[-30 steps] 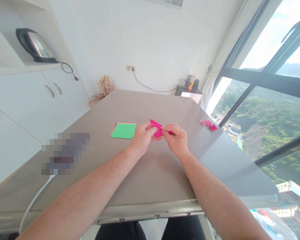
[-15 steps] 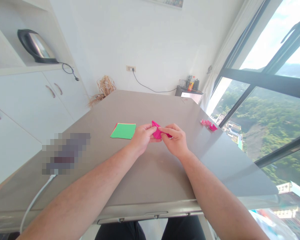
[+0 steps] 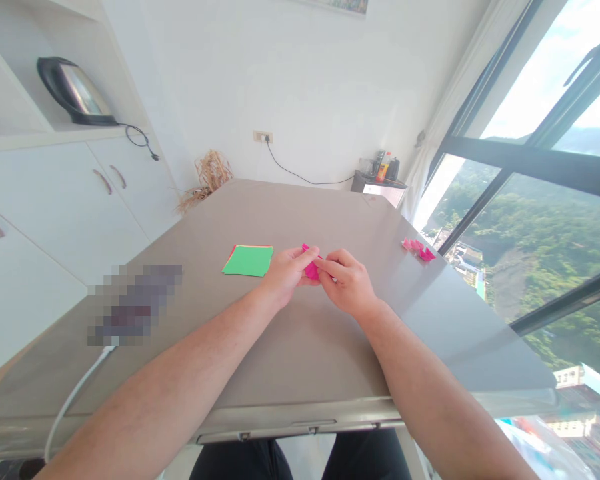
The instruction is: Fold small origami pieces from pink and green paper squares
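Over the middle of the table, a piece of folded pink paper (image 3: 311, 270) is held between both hands. My left hand (image 3: 286, 272) grips it from the left, thumb on top and fingers underneath. From the right, my right hand (image 3: 347, 279) pinches its edge between thumb and fingertips. Much of the paper is hidden by the fingers. Just left of my left hand lies a stack of coloured paper sheets (image 3: 249, 261), green on top with red and pale edges showing. Several small folded pink paper pieces (image 3: 419, 249) sit near the table's right edge.
The grey-brown table (image 3: 300, 353) fills the foreground. At its left lies a blurred-out dark object (image 3: 137, 307) with a white cable (image 3: 75, 393). A kettle (image 3: 77, 93) stands on a shelf at the left. A small cabinet with bottles (image 3: 380, 180) is behind the table; windows are at the right.
My right hand's fingers have closed further over the pink paper, so less of it shows and its right tip is now covered. Otherwise the view has shifted only slightly.
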A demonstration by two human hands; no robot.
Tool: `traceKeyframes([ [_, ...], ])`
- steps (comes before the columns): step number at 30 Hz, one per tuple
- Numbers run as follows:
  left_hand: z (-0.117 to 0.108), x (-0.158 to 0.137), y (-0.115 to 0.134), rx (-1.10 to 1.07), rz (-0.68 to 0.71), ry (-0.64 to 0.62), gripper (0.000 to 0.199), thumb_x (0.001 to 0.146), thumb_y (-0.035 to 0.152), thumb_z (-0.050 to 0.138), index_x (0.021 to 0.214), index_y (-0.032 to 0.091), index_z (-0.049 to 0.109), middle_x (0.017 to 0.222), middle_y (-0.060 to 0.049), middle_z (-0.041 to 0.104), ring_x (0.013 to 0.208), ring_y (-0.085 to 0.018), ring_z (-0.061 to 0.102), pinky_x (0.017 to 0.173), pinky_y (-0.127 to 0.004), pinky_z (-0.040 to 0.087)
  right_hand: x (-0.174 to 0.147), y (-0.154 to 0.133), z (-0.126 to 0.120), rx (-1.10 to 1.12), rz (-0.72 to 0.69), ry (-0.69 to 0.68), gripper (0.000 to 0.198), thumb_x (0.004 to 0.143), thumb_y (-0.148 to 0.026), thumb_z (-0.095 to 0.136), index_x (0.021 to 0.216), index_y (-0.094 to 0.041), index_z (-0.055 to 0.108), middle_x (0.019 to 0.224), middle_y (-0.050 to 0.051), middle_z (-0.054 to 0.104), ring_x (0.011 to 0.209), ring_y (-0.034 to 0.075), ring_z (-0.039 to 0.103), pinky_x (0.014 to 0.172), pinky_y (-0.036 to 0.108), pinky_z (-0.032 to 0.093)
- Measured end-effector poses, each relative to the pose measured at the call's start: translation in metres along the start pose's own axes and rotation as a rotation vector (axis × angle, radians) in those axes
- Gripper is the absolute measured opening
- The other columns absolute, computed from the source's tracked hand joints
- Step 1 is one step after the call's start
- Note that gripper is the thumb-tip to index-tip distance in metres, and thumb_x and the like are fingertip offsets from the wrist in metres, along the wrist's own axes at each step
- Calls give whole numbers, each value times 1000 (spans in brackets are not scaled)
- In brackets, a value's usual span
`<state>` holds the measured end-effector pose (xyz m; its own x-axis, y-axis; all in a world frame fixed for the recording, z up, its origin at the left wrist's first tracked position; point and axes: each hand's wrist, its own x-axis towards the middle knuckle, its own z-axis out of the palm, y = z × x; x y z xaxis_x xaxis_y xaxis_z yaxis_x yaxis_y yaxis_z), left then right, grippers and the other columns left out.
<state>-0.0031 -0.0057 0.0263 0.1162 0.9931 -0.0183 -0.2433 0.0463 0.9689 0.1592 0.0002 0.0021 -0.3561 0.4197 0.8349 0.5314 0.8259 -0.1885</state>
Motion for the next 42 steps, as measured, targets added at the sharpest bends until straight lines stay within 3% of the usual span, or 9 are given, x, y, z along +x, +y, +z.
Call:
traceKeyframes([
  [7, 4, -1, 2, -60, 48, 95, 24, 75, 38, 72, 77, 16, 64, 71, -3, 65, 66, -17, 64, 62, -35, 61, -2, 3, 3, 37, 20, 20, 27, 91, -14, 56, 105, -26, 77, 90, 5, 65, 73, 12, 60, 65, 27, 50],
  [12, 4, -2, 3, -69, 49, 101, 21, 77, 35, 70, 76, 16, 63, 71, -3, 65, 67, -16, 65, 63, -35, 62, 0, -4, 4, 166, 147, 90, 22, 89, -18, 59, 96, -26, 78, 90, 5, 67, 71, 12, 62, 65, 27, 52],
  [17, 3, 0, 0, -11, 86, 114, 22, 77, 37, 72, 78, 17, 64, 74, -4, 68, 71, -19, 67, 62, -35, 62, 9, -12, -1, 400, 490, 83, 10, 82, -28, 66, 77, -23, 74, 86, 5, 71, 76, 16, 65, 67, 30, 54],
  [20, 2, 1, -3, 25, 118, 117, 21, 79, 38, 70, 79, 18, 65, 76, -5, 69, 74, -21, 68, 61, -36, 62, 13, -10, -3, 561, 752, 80, 14, 78, -35, 69, 79, -21, 70, 77, 3, 70, 70, 16, 63, 64, 29, 52],
  [23, 1, 1, -5, 69, 158, 124, 20, 80, 38, 68, 79, 18, 66, 78, -5, 69, 75, -21, 68, 61, -36, 62, 15, -8, -4, 639, 879, 29, 19, 76, -37, 72, 81, -18, 72, 72, 2, 69, 65, 14, 60, 62, 28, 49],
  [27, 3, -1, -6, 87, 180, 117, 18, 80, 36, 67, 77, 19, 66, 78, -4, 69, 75, -21, 67, 63, -36, 62, 17, -10, -4, 650, 912, -50, 21, 75, -38, 74, 79, -17, 73, 70, 2, 69, 66, 14, 60, 64, 28, 48],
  [42, 9, -7, -3, 50, 148, 74, 15, 76, 30, 74, 75, 18, 65, 77, -5, 68, 76, -20, 67, 68, -40, 63, 16, -11, -4, 527, 854, -59, 19, 73, -38, 74, 72, -19, 69, 68, 1, 68, 62, 14, 58, 60, 28, 46],
])
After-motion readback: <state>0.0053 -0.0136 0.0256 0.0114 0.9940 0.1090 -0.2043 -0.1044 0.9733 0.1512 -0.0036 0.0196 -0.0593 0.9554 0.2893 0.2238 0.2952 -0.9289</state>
